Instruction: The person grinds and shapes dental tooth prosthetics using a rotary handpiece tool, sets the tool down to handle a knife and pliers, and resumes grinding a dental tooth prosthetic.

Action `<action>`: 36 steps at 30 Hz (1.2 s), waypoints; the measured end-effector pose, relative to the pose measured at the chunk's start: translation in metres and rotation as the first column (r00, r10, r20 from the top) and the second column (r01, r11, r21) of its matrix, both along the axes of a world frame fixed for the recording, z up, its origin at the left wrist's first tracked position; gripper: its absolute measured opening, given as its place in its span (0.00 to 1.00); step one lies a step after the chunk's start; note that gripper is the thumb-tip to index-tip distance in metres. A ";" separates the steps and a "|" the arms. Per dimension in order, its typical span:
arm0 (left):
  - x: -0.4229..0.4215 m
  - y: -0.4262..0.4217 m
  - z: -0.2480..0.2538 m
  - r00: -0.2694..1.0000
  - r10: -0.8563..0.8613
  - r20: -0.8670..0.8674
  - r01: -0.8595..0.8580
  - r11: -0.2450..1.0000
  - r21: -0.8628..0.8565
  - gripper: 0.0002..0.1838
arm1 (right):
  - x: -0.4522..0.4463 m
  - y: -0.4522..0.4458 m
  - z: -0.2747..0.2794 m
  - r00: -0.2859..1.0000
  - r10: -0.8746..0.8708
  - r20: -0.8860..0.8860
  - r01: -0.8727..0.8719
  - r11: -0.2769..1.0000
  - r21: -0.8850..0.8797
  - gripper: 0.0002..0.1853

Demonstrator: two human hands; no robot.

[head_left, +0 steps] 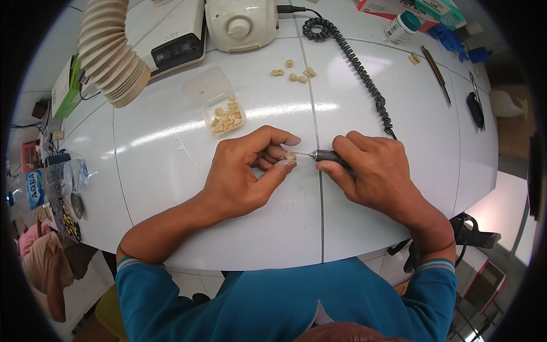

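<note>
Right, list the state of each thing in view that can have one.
Piece: pinched in the left hand
Handpiece: gripped in the right hand, tip at the piece; whether spinning, can't tell
Box: open, small pieces inside
Loose pieces: lying outside the box
Cord: partly bunched
Bottle: capped
Knob: setting unreadable
</note>
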State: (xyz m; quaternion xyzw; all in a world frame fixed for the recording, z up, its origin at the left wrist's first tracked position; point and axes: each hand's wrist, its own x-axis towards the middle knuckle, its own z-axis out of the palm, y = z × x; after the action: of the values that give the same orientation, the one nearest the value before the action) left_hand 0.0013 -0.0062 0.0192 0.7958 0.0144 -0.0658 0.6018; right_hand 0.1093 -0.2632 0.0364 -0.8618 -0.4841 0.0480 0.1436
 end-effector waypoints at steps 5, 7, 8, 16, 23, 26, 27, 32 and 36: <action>-0.001 -0.001 -0.011 0.997 0.028 0.069 -0.027 1.000 -0.013 0.11 | 0.000 0.000 0.000 1.000 0.019 0.010 -0.019 1.000 -0.004 0.22; -0.001 0.000 -0.010 0.998 0.026 0.053 -0.026 1.000 -0.007 0.11 | 0.000 0.000 0.000 1.000 0.024 0.012 -0.023 1.000 -0.007 0.22; -0.001 0.000 -0.010 0.999 0.024 0.049 -0.024 1.000 -0.002 0.11 | 0.000 0.000 0.000 1.000 0.026 0.013 -0.026 1.000 -0.008 0.22; -0.001 -0.001 -0.011 0.999 0.030 0.023 -0.030 0.999 0.011 0.11 | 0.000 0.000 0.000 0.999 0.039 0.023 -0.039 0.999 -0.014 0.23; -0.002 -0.001 -0.010 1.000 0.018 0.025 -0.019 0.999 0.042 0.10 | 0.000 -0.001 0.000 0.999 0.045 0.023 -0.045 0.999 -0.026 0.23; -0.002 -0.001 -0.010 0.999 0.014 0.032 -0.016 0.999 0.044 0.10 | 0.000 0.000 -0.001 0.999 0.039 0.020 -0.039 0.999 -0.022 0.23; -0.002 -0.001 -0.010 0.999 0.013 0.034 -0.015 0.999 0.044 0.10 | -0.001 0.000 -0.001 0.999 0.034 0.019 -0.034 0.999 -0.019 0.23; -0.001 0.000 -0.009 0.999 0.002 0.035 -0.003 0.998 0.056 0.10 | 0.000 0.000 0.000 0.999 0.040 0.011 -0.039 0.999 -0.033 0.23; -0.002 0.000 -0.009 0.999 0.003 0.045 -0.006 0.998 0.054 0.10 | 0.001 0.000 0.002 0.999 0.044 0.001 -0.044 0.998 -0.042 0.23</action>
State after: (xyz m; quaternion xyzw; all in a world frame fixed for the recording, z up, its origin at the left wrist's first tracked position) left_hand -0.0003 -0.0063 0.0102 0.8132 0.0046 -0.0462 0.5802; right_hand 0.1099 -0.2632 0.0387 -0.8537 -0.5022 0.0604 0.1240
